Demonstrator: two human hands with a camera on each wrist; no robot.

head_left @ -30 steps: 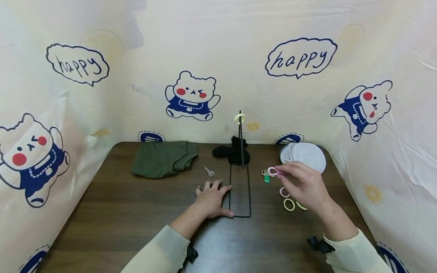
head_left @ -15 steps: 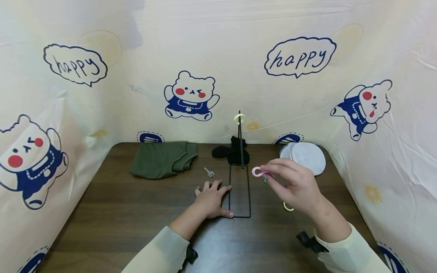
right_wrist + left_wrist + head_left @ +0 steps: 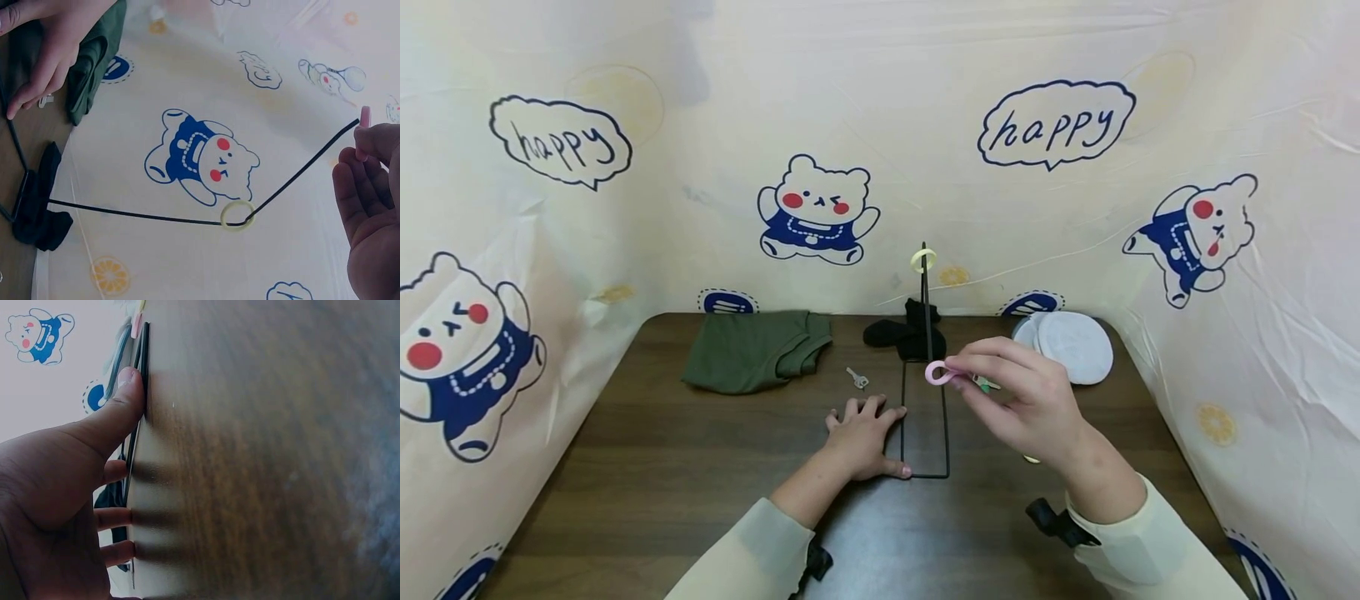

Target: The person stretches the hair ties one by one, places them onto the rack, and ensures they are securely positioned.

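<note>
My right hand (image 3: 1026, 404) pinches a pink ring (image 3: 929, 377) between thumb and fingers, raised over the table. In the right wrist view the pink ring (image 3: 365, 117) appears edge-on beside the free tip of a black wire stand (image 3: 150, 217); whether they touch I cannot tell. A pale yellow ring (image 3: 224, 214) hangs at the bend of that wire. My left hand (image 3: 861, 442) lies spread on the table, its thumb and fingertips against the left side of the stand's rectangular base (image 3: 947, 425). Under my right hand, part of a yellow ring (image 3: 1032, 459) shows.
A black sock-like cloth (image 3: 917, 343) lies behind the base. To the left are a small key (image 3: 858, 380) and a folded green cloth (image 3: 748, 354). A green-tagged key (image 3: 984, 384) is partly hidden by my right hand. White round cloth items (image 3: 1078, 346) lie back right.
My right hand has carried the pink ring leftward, from above the green-tagged key to in front of the stand's upright. The left hand stays on the base.
</note>
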